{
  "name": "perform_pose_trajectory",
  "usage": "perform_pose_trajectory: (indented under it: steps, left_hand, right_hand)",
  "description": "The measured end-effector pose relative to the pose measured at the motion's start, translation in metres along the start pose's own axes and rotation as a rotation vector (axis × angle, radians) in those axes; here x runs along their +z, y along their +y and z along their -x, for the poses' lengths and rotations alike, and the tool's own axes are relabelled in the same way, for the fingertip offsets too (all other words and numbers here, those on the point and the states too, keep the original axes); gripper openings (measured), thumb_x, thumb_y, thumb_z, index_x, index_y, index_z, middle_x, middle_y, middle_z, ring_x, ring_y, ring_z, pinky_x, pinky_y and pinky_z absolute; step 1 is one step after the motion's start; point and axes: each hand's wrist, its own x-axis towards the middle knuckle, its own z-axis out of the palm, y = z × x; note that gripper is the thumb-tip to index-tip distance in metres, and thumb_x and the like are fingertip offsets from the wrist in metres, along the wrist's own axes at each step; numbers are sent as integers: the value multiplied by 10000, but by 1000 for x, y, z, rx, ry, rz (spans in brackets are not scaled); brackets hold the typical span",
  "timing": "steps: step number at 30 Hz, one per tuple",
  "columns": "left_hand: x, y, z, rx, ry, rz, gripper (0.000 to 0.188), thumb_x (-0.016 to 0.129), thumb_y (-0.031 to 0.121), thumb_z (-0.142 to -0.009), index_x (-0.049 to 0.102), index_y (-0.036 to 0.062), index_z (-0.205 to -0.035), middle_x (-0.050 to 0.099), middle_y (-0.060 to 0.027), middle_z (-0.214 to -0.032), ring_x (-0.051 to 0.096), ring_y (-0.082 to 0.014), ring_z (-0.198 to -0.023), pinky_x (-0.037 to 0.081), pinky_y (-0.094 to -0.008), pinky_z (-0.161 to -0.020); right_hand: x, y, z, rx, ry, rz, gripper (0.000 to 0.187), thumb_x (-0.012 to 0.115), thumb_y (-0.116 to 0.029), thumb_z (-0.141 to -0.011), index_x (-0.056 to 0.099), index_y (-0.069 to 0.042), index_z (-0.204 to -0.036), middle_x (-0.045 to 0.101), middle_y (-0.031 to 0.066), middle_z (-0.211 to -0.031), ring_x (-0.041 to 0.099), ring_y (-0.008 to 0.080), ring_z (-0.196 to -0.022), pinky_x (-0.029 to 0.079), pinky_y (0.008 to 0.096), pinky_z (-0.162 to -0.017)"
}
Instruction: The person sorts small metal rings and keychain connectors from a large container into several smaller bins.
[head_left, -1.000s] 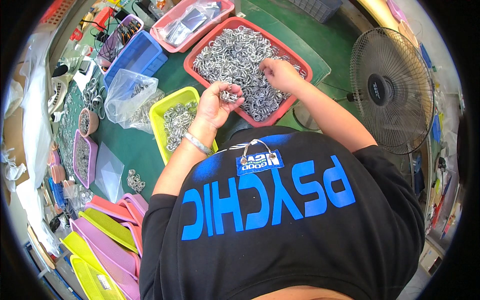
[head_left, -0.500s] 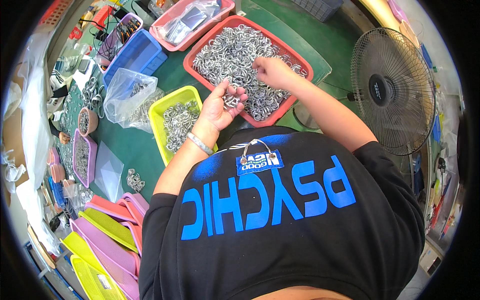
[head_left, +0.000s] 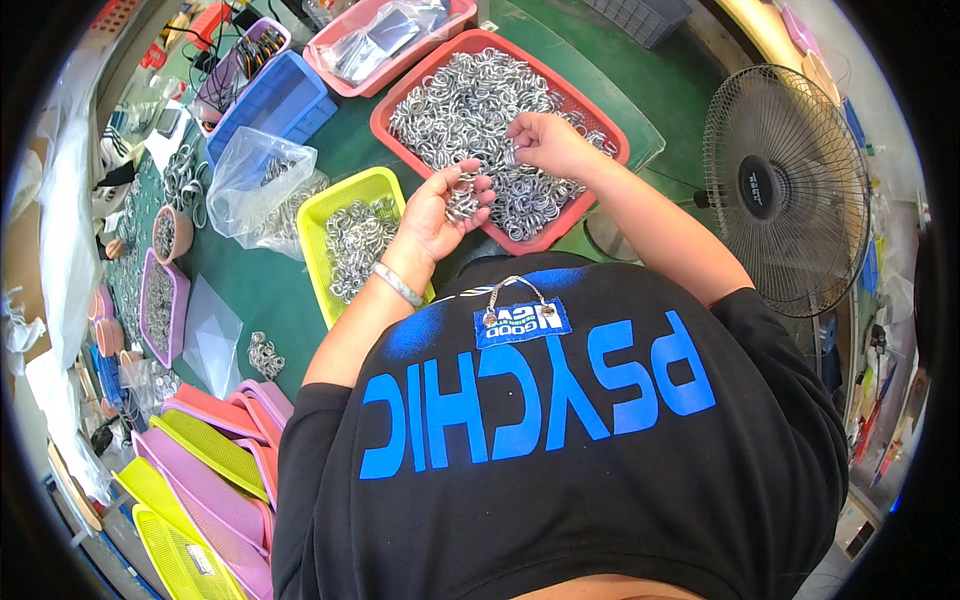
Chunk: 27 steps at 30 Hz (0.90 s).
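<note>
**Two hands picking shiny metal rings from a red tray**

The left hand is cupped, palm up, holding a small bunch of shiny metal rings. It hangs over the near edge of the red plastic tray. A silver bracelet sits on that wrist.

The right hand is over the big pile of silver metal rings in the red tray. Its fingers pinch one ring from the pile.

Just beside the red tray, on the left, is a yellow-green plastic tray with more rings inside. Both trays sit on the green bench. A clear plastic bag lies near the yellow-green tray. A grey fan stands on the right.
</note>
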Motion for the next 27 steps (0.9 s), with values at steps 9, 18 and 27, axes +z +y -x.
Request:
perform_pose_trajectory:
  steps: [9, 18, 27]
  left_hand:
    - [10, -3, -1, -10, -45, -37, 183, 551, 198, -825, 509, 94, -970, 592, -64, -851, 591, -187, -771, 495, -315, -631]
    - [11, -2, 7, 75, -63, -78, 196, 572, 134, -808, 492, 92, -982, 587, -49, -851, 587, -155, -776, 497, -294, -628]
    - [-11, 5, 27, 246, -8, -224, 182, 564, 93, -807, 508, 68, -978, 584, -54, -906, 587, -146, -791, 503, -257, -612]
  right_hand:
    - [-1, -43, 7, -87, -147, -379, 258, 566, 17, -741, 503, 3, -991, 552, 24, -802, 522, 65, -725, 442, 195, -647]
    - [-6, -43, 7, -11, -246, -538, 246, 489, 37, -780, 493, 11, -1025, 572, 47, -843, 523, 70, -708, 439, 196, -621]
    - [-12, -6, -3, -55, 167, 303, 247, 529, -50, -720, 549, -44, -966, 603, 124, -873, 563, 331, -812, 455, 395, -728]
